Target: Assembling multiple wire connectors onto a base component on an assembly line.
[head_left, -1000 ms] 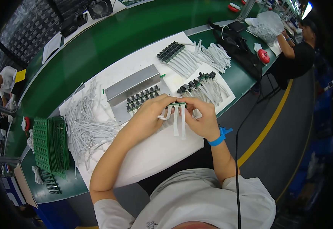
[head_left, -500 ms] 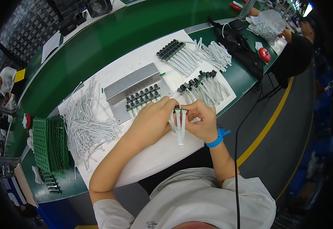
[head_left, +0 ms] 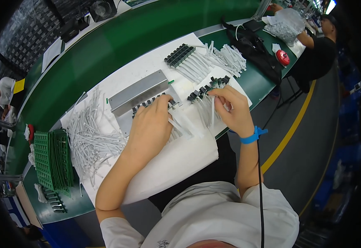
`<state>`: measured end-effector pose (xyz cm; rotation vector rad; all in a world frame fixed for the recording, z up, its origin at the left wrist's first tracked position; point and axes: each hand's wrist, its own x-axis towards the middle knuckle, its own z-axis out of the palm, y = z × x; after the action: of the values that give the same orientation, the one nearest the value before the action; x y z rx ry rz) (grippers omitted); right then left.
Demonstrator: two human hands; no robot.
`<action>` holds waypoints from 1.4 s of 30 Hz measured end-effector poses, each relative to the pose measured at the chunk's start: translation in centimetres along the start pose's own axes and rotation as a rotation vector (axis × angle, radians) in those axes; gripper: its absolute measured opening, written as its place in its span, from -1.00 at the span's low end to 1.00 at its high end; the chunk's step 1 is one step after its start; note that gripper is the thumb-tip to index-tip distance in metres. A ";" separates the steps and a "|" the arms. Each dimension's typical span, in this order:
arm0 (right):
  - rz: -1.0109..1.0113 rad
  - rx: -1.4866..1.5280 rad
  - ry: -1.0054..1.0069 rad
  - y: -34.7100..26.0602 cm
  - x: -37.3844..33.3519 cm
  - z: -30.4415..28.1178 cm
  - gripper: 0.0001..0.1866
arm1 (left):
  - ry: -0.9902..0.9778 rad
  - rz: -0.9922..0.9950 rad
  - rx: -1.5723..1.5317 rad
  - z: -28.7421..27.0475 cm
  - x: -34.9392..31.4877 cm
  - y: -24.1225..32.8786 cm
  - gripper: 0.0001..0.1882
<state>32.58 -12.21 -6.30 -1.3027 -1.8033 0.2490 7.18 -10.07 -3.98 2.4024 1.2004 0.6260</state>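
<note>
My left hand (head_left: 150,126) is curled over the grey metal fixture (head_left: 141,93), fingertips at its rows of black connectors (head_left: 147,102). White flat cables (head_left: 184,127), smeared by motion, trail from under those fingers; the small circuit board they belong to is mostly hidden by the hand. To the right, my right hand (head_left: 235,110) pinches at the near side of a pile of small boards with black connectors (head_left: 208,88). One white flat cable hangs down beside its thumb. A blue band (head_left: 253,135) circles the right wrist.
Loose white cables (head_left: 91,136) lie heaped on the white sheet (head_left: 176,173) at left. Green circuit panels (head_left: 52,161) stand stacked beyond them. Rows of connector boards (head_left: 180,56) sit at the back, near a black bag (head_left: 253,51) and a red round object (head_left: 282,57). A black cord hangs at right.
My hands have parted from the cabled board held between them. The left moved back to the fixture with white cables trailing; the right moved up and right to the board pile.
</note>
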 end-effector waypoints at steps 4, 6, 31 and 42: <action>-0.109 -0.092 -0.076 1.6 1.1 0.2 -0.73 | 0.002 0.042 -0.004 -0.1 0.1 0.2 -0.65; -0.114 -0.121 -0.071 1.4 1.1 0.6 -0.70 | -0.020 0.029 -0.008 0.0 0.2 0.3 -0.67; 0.094 0.346 -0.039 -3.3 -3.2 4.0 -0.72 | -0.253 0.092 -0.271 1.2 0.0 0.7 -0.46; 0.046 0.264 0.078 -3.4 -4.3 5.3 -0.73 | -0.156 0.137 -0.015 2.1 -0.8 1.1 -0.72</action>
<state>26.71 -15.64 -9.67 -1.1518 -1.6150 0.4400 8.54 -11.62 -5.31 2.4851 0.9712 0.4755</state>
